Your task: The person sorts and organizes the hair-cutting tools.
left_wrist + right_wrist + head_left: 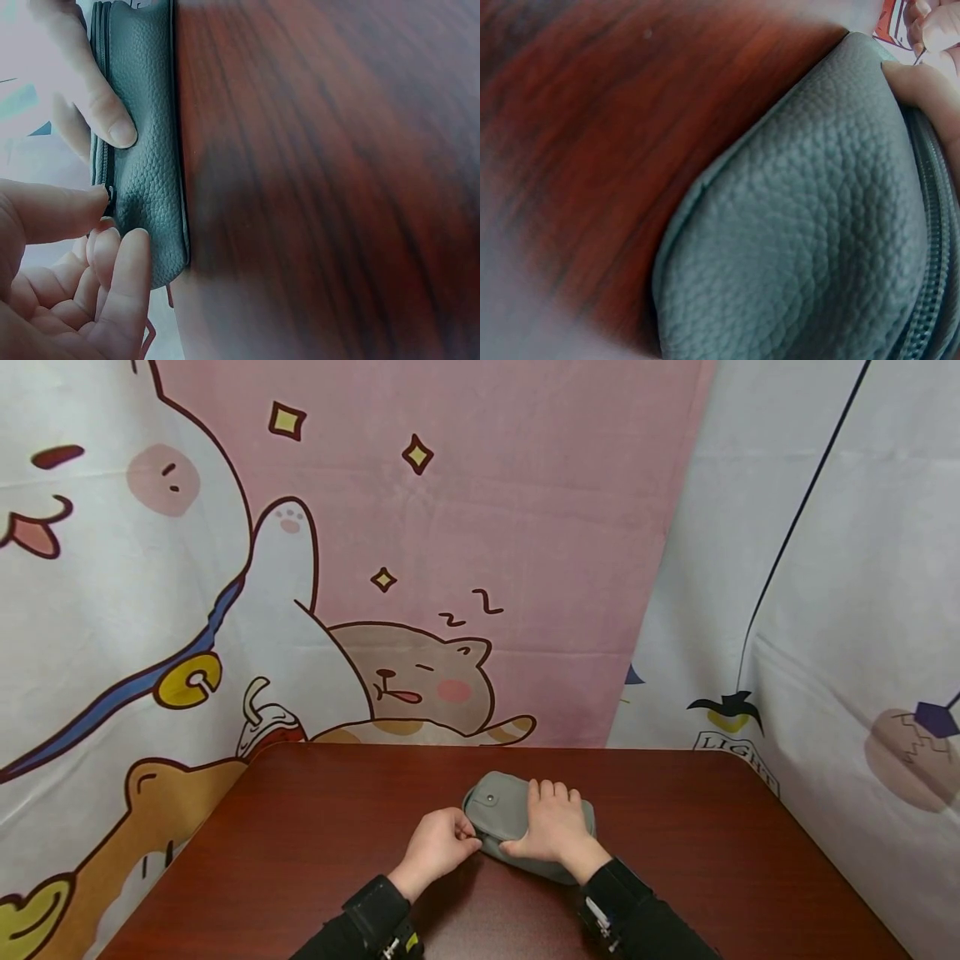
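Observation:
A grey-green pebbled leather zip pouch with a small snap on its top lies on the table. My left hand is at its left end, pinching the small dark zipper pull between thumb and fingers. My right hand holds the pouch from above, its fingers across the top towards the far edge. In the left wrist view the right thumb presses on the front side, just over the zipper. The zipper teeth run along the pouch edge in the right wrist view.
The reddish-brown wooden table has its far edge a little beyond the pouch. Behind it hangs a cloth printed with cartoon animals. Black sleeves with wrist straps cover both forearms.

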`<state>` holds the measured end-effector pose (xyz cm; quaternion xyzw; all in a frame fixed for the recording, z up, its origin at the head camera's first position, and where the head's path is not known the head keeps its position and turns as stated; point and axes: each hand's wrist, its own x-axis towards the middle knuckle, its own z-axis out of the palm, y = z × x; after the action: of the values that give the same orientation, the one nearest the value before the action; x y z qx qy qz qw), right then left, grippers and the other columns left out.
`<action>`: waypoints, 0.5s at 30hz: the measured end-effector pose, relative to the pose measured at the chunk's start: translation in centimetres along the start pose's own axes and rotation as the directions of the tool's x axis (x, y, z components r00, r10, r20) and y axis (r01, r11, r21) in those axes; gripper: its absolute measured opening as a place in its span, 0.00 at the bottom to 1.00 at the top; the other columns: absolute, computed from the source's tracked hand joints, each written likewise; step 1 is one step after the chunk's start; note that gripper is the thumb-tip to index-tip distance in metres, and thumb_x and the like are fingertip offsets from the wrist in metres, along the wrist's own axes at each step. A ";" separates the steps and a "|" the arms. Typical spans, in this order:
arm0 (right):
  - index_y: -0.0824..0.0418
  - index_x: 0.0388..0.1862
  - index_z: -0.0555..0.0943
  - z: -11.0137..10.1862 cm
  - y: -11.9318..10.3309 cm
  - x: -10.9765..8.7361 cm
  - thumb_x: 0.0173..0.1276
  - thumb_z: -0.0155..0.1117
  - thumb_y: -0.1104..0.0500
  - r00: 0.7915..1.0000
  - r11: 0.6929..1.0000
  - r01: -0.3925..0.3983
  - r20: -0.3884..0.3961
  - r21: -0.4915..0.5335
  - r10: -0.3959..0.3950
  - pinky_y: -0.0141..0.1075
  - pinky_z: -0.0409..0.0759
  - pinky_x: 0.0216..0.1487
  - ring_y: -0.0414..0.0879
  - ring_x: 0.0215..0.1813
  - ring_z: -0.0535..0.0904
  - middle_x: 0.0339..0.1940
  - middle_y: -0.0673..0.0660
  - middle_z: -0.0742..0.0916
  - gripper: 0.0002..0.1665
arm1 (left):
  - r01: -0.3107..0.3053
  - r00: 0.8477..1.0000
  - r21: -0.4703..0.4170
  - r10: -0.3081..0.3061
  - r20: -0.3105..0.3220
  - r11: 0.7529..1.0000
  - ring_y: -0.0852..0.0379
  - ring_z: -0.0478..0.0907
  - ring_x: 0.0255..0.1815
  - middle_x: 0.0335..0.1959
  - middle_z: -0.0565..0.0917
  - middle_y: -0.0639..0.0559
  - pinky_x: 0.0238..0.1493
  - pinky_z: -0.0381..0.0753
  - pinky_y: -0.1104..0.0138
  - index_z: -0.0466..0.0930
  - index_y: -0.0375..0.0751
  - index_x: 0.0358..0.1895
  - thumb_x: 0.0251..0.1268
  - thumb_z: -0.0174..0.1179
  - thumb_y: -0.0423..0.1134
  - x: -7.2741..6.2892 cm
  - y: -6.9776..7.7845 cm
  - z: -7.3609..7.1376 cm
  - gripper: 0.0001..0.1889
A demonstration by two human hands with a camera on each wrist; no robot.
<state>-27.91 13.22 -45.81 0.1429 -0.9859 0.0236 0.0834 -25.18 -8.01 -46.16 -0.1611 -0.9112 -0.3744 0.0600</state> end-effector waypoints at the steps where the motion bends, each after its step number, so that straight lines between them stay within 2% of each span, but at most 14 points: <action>1: 0.72 0.68 0.69 0.0 0.0 0.0 0.42 0.68 0.21 1.000 1.000 0.000 -0.001 0.001 0.000 0.61 0.66 0.59 0.64 0.59 0.70 0.59 0.68 0.76 0.69 | 0.001 1.000 -0.001 -0.001 -0.001 1.000 0.65 0.69 0.22 0.21 0.75 0.60 0.24 0.71 0.68 0.81 0.45 0.26 0.53 0.74 0.36 0.0 0.0 0.0 0.09; 9: 0.71 0.68 0.69 0.2 0.0 0.0 0.42 0.68 0.21 1.000 1.000 -0.006 0.008 0.009 0.006 0.60 0.66 0.59 0.64 0.60 0.69 0.59 0.68 0.76 0.69 | -0.027 0.999 0.012 0.027 -0.019 1.000 0.65 0.70 0.23 0.21 0.76 0.61 0.25 0.71 0.69 0.80 0.46 0.26 0.53 0.74 0.35 0.0 0.0 -0.2 0.09; 15: 0.71 0.68 0.69 0.2 0.1 0.1 0.41 0.68 0.20 1.000 1.000 -0.009 0.013 0.011 0.009 0.61 0.65 0.60 0.65 0.61 0.69 0.60 0.68 0.76 0.70 | -0.023 1.000 0.005 0.023 -0.014 1.000 0.65 0.70 0.23 0.21 0.75 0.61 0.26 0.71 0.69 0.80 0.47 0.25 0.53 0.72 0.35 0.1 0.0 -0.3 0.08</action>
<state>-28.01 13.25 -45.99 0.1390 -0.9870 0.0288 0.0759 -25.27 -8.22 -45.97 -0.1689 -0.9096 -0.3729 0.0713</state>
